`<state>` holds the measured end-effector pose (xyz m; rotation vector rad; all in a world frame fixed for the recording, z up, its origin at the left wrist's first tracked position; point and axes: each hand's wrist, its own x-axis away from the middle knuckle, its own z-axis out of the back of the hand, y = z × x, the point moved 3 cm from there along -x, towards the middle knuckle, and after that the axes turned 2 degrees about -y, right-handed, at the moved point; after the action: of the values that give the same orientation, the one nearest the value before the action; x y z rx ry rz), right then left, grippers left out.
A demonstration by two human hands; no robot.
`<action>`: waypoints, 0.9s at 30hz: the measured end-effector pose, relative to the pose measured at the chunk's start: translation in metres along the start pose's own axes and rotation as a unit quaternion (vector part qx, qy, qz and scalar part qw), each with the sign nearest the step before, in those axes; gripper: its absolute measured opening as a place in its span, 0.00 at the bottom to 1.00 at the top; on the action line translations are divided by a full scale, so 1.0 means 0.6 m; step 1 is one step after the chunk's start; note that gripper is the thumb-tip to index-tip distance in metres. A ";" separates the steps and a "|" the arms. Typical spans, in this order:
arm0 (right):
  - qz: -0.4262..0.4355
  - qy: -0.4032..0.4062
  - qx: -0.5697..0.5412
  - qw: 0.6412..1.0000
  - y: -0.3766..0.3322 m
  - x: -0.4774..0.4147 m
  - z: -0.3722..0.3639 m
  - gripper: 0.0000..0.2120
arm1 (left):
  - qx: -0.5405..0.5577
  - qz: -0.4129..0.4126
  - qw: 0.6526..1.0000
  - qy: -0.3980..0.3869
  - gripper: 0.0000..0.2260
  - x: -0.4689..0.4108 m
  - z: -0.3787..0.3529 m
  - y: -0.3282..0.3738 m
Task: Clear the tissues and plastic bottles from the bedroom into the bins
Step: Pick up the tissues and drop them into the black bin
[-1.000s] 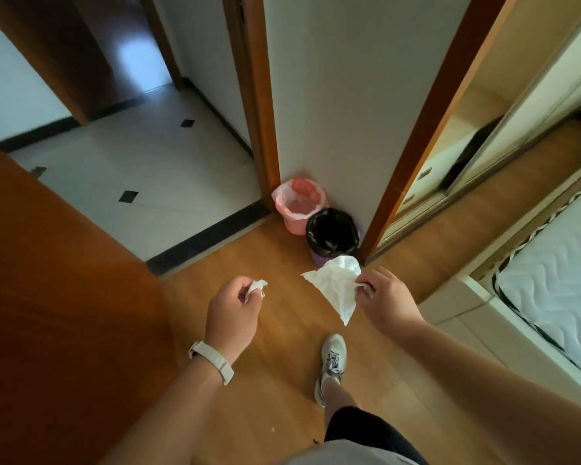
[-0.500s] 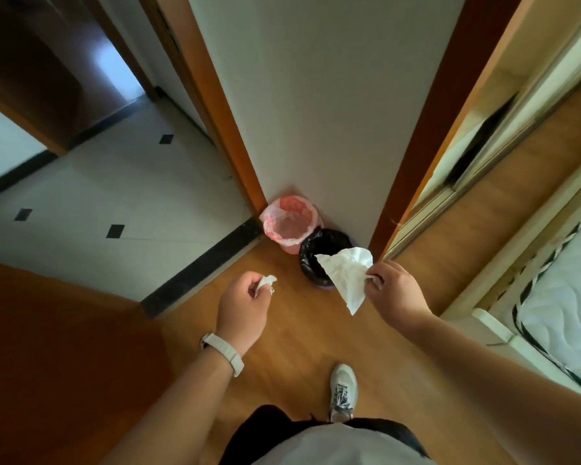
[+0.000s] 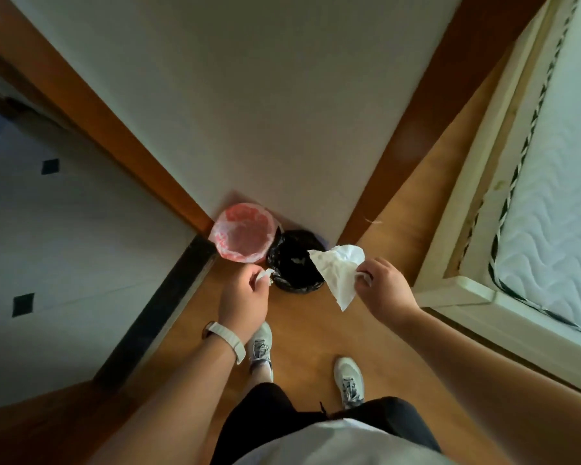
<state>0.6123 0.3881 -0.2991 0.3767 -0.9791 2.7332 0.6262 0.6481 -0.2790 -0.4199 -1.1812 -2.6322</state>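
Pinched big tissue (image 3: 337, 273) in right hand (image 3: 384, 286), over black bin (image 3: 294, 263); pinched small wad (image 3: 265, 274), probably tissue, in left hand (image 3: 244, 298). Pink bin (image 3: 244, 236) beside.

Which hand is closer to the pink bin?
The left hand. It sits just below the pink bin, holding a small tissue. The right hand is farther off, beyond the black bin, holding a big tissue.

pink bin (image 3: 244, 237), black bin (image 3: 294, 263), white tissue (image 3: 337, 273).
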 end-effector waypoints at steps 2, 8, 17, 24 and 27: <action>-0.037 0.013 0.009 0.999 -0.012 -0.025 -0.025 0.06 | 0.000 -0.003 1.000 -0.028 0.03 -0.055 0.001 -0.025; -0.082 0.045 0.015 0.996 -0.041 -0.130 -0.120 0.06 | -0.002 0.008 0.996 -0.089 0.03 -0.225 -0.021 -0.106; -0.129 0.012 -0.008 0.992 0.060 -0.275 -0.305 0.06 | -0.023 0.000 0.991 -0.132 0.05 -0.395 -0.153 -0.235; -0.125 -0.025 0.015 0.992 0.222 -0.381 -0.469 0.07 | -0.099 -0.015 0.981 -0.164 0.08 -0.516 -0.334 -0.362; -0.114 -0.044 0.028 0.992 0.279 -0.417 -0.537 0.09 | -0.118 -0.008 0.975 -0.190 0.08 -0.545 -0.411 -0.411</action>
<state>0.7477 0.4409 -0.7156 0.5841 -0.8247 2.5596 0.8124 0.6509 -0.7196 -1.0008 -0.9656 -2.7957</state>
